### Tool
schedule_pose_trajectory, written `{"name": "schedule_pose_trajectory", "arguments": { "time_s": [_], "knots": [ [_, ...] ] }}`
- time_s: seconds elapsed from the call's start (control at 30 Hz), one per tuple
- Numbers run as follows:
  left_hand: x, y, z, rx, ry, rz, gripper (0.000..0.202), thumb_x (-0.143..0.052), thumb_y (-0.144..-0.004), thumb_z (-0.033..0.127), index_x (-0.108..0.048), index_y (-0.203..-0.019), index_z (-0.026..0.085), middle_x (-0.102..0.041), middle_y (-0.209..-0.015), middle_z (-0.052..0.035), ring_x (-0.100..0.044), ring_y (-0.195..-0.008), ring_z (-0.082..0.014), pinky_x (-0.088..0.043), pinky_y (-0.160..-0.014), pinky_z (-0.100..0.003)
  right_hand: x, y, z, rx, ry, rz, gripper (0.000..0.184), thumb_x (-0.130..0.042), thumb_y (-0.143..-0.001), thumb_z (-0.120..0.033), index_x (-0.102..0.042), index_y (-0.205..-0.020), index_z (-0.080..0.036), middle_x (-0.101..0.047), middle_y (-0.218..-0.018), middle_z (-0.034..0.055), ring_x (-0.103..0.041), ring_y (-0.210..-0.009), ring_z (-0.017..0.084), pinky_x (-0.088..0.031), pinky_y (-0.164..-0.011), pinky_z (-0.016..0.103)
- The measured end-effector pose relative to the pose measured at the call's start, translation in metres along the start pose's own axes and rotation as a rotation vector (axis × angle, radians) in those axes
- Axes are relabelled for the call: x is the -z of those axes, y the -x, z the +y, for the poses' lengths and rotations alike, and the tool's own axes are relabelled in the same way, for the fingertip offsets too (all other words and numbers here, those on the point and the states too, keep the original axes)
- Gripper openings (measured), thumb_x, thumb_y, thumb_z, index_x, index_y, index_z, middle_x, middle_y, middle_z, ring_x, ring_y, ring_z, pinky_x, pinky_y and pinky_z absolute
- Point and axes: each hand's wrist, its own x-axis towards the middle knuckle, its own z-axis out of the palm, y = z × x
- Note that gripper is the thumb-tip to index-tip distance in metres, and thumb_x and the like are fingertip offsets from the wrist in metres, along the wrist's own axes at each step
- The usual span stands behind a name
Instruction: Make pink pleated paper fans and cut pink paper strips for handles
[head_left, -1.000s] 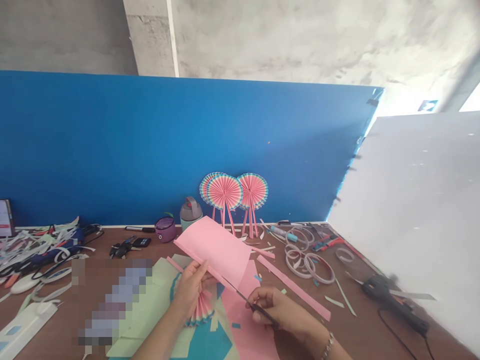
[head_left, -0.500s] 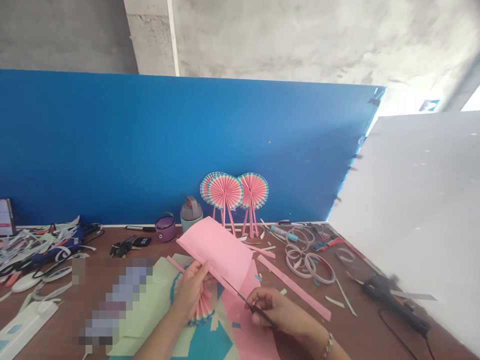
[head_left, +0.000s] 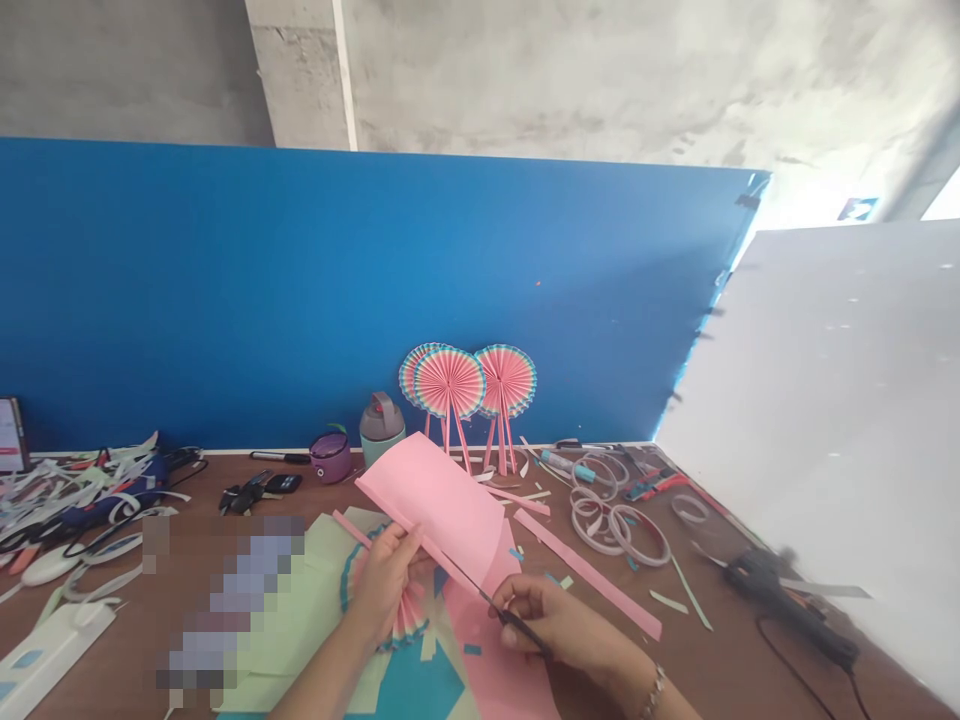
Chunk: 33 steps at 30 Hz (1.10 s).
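Observation:
My left hand (head_left: pixel 386 582) grips a sheet of pink paper (head_left: pixel 442 487) near its lower edge, thumb on top. In my right hand (head_left: pixel 544 615) is a pair of dark scissors (head_left: pixel 517 625), fingers closed round the handles. The blades lie along the paper's lower edge, where a narrow strip runs beside them. Beneath my left hand rests a pleated paper rosette (head_left: pixel 409 618) in pink, cream and blue, partly hidden by the hand. Another pink sheet (head_left: pixel 510 660) lies under the scissors, over blue paper (head_left: pixel 420 680) and pale green sheets (head_left: pixel 300 610).
Finished paper fans (head_left: pixel 450 383) stand against the blue partition (head_left: pixel 225 280). Rolls of tape (head_left: pixel 637 535), pink strips (head_left: pixel 592 575) and a black glue gun (head_left: pixel 787 605) lie to the right. Keys (head_left: pixel 244 493), a purple pot (head_left: pixel 330 458), a bottle (head_left: pixel 382 430) and paper scraps (head_left: pixel 75 490) are to the left.
Almost nothing differs. Both hands, the scissors and the pink sheet stay in nearly the same place, with only a very slight shift of the sheet's edge.

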Motion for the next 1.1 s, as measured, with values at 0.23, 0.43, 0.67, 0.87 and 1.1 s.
{"name": "schedule_pose_trajectory", "arguments": {
  "time_s": [0.23,0.43,0.67,0.87,1.1],
  "knots": [
    [0.000,0.000,0.000,-0.011,0.016,0.003,0.041,-0.070,-0.067,0.047,-0.062,-0.091,0.015,-0.073,-0.083,-0.0075,-0.068,-0.076,-0.0237,-0.050,-0.053,-0.028,-0.001,0.001,0.000,0.003,0.012,0.010,0.033,-0.076,-0.060,-0.034,-0.057,-0.079,-0.015,-0.047,-0.054,-0.0073,-0.035,-0.047,0.004,-0.024,-0.045,0.018],
    [-0.003,0.002,0.003,0.002,0.018,0.025,0.044,-0.072,-0.063,0.048,-0.062,-0.090,0.015,-0.073,-0.081,-0.0076,-0.068,-0.076,-0.0251,-0.048,-0.048,-0.027,-0.003,0.002,-0.006,-0.039,0.017,0.031,0.036,-0.077,-0.057,-0.035,-0.057,-0.079,-0.015,-0.045,-0.053,-0.0082,-0.033,-0.044,0.003,-0.022,-0.043,0.018],
    [-0.003,0.002,0.000,0.015,0.008,0.029,0.042,-0.072,-0.062,0.050,-0.059,-0.085,0.017,-0.073,-0.082,-0.0075,-0.068,-0.075,-0.0240,-0.044,-0.044,-0.024,-0.007,0.003,-0.010,-0.063,0.014,0.035,0.038,-0.076,-0.056,-0.038,-0.054,-0.077,-0.016,-0.044,-0.053,-0.0086,-0.035,-0.044,0.003,-0.024,-0.044,0.017],
    [-0.004,0.002,0.001,0.016,-0.002,0.024,0.041,-0.070,-0.065,0.049,-0.058,-0.089,0.017,-0.073,-0.085,-0.0080,-0.068,-0.077,-0.0248,-0.043,-0.041,-0.024,-0.006,0.002,-0.007,-0.004,-0.015,0.008,0.038,-0.077,-0.057,-0.039,-0.054,-0.076,-0.016,-0.044,-0.052,-0.0088,-0.032,-0.045,0.003,-0.022,-0.045,0.018],
    [-0.006,0.004,0.001,0.008,-0.010,0.011,0.037,-0.070,-0.065,0.049,-0.060,-0.083,0.018,-0.073,-0.081,-0.0067,-0.068,-0.077,-0.0245,-0.046,-0.046,-0.025,-0.006,0.000,-0.004,-0.027,-0.004,0.035,0.038,-0.077,-0.058,-0.038,-0.055,-0.079,-0.016,-0.044,-0.051,-0.0089,-0.031,-0.043,0.003,-0.019,-0.042,0.018]
  ]
}}
